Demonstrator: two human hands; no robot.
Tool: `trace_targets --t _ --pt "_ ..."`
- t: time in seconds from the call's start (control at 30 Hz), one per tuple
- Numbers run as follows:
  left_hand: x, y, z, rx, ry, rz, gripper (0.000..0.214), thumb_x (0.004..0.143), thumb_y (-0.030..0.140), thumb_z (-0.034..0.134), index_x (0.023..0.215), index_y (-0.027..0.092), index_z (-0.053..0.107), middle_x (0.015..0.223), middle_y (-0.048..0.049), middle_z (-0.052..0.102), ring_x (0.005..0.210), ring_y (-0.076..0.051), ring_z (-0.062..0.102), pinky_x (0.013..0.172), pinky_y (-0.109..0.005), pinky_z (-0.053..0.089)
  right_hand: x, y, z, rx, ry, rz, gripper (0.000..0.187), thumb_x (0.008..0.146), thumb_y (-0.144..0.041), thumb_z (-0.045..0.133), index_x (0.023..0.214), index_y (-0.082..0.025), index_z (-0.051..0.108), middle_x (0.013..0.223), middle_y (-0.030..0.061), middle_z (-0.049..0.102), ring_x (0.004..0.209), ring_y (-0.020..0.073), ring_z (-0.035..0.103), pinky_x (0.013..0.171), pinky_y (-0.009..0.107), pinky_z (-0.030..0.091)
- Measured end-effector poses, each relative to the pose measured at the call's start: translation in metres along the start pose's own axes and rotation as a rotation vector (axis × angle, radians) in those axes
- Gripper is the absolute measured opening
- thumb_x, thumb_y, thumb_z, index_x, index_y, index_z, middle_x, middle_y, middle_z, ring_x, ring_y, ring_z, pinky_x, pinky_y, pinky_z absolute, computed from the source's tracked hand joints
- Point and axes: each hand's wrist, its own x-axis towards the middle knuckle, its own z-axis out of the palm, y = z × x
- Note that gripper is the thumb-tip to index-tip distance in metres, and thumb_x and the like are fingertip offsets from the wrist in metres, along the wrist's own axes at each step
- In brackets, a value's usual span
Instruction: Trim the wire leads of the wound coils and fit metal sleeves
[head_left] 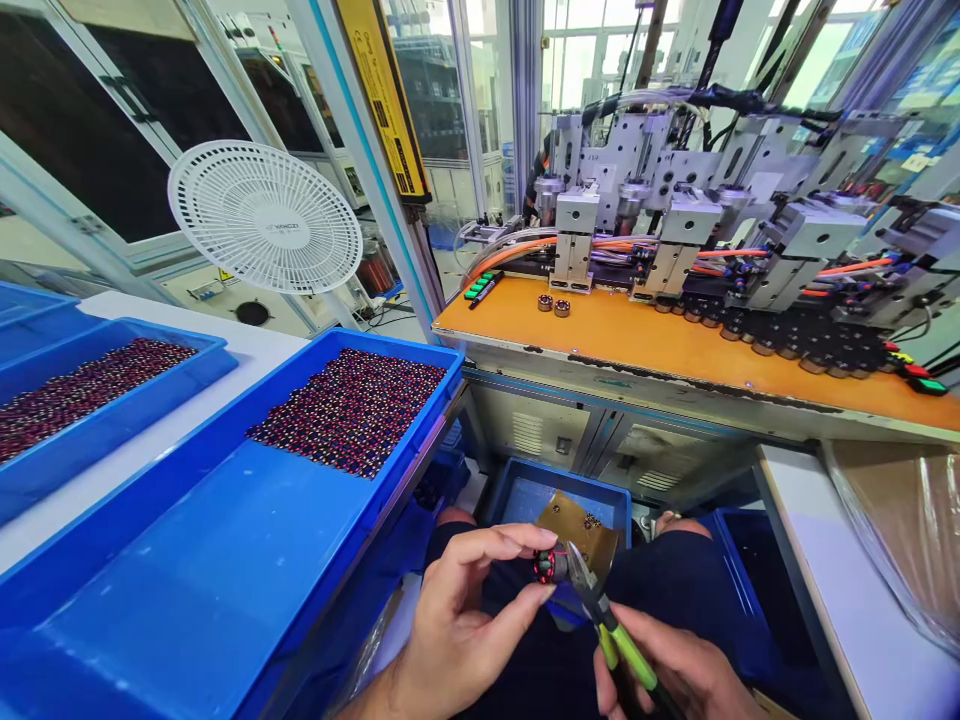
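Note:
Between the thumb and fingertips of my left hand (472,610) is a small round motor stator (549,566) with red and dark windings. My right hand (675,655) is closed around pliers (626,645) with green and black handles. The pliers' metal jaws point up and left, right beside the stator; whether they touch it I cannot tell. Below and beyond my hands, a blue bin (517,475) holds a brown sheet (566,515) with several small stator-like pieces (592,521) on it.
To the left, a long blue tray (172,570) holds many small red-and-dark parts (352,410) at its far end; another filled tray (217,362) stands beyond. A white fan (266,218) is behind. Ahead, a machine (675,225) stands on an orange bench (517,320) with dark cylindrical parts (817,345).

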Motion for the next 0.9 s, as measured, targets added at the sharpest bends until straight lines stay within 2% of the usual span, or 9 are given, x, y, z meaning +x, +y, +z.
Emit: trace_targets --t 0.1,0.23,0.57,0.9 --pt "-0.0001 0.0006 -0.0001 0.001 0.013 -0.028 0.052 0.073 -0.006 0.071 0.111 0.026 0.057 0.107 -0.0036 0.076 0.095 -0.018 0.074 0.087 -0.028 0.061 -0.0014 -0.0063 0.0019 -0.003 -0.008 -0.015 0.080 0.079 -0.070 0.061 0.141 -0.022 0.050 0.089 0.0090 0.060 0.070 0.0165 0.056 0.072 0.036 0.051" --pt "0.0002 0.0010 -0.0001 0.000 0.016 -0.047 0.051 0.073 -0.006 0.071 0.110 0.027 0.057 0.107 -0.0034 0.076 0.095 -0.017 0.074 0.087 -0.027 0.061 -0.0022 -0.0094 0.0031 0.009 0.003 -0.012 0.077 0.080 -0.069 0.061 0.141 -0.025 0.050 0.089 0.0080 0.059 0.069 0.0146 0.053 0.071 0.034 0.049" --pt "0.0018 0.0031 0.0008 -0.012 0.027 -0.070 0.049 0.072 -0.007 0.071 0.107 0.026 0.058 0.105 -0.0038 0.077 0.093 -0.016 0.074 0.086 -0.025 0.060 -0.0019 -0.0052 0.0023 0.028 -0.010 -0.016 0.082 0.078 -0.071 0.061 0.143 -0.023 0.047 0.090 0.0085 0.057 0.071 0.0162 0.053 0.076 0.039 0.050" --pt "0.0019 0.0026 0.0017 -0.071 0.038 -0.112 0.049 0.072 -0.008 0.070 0.106 0.025 0.058 0.104 -0.0032 0.077 0.094 -0.017 0.074 0.086 -0.026 0.061 -0.0023 -0.0040 0.0033 0.031 0.006 -0.043 0.081 0.078 -0.070 0.063 0.142 -0.023 0.049 0.091 0.0086 0.058 0.071 0.0159 0.054 0.076 0.038 0.050"
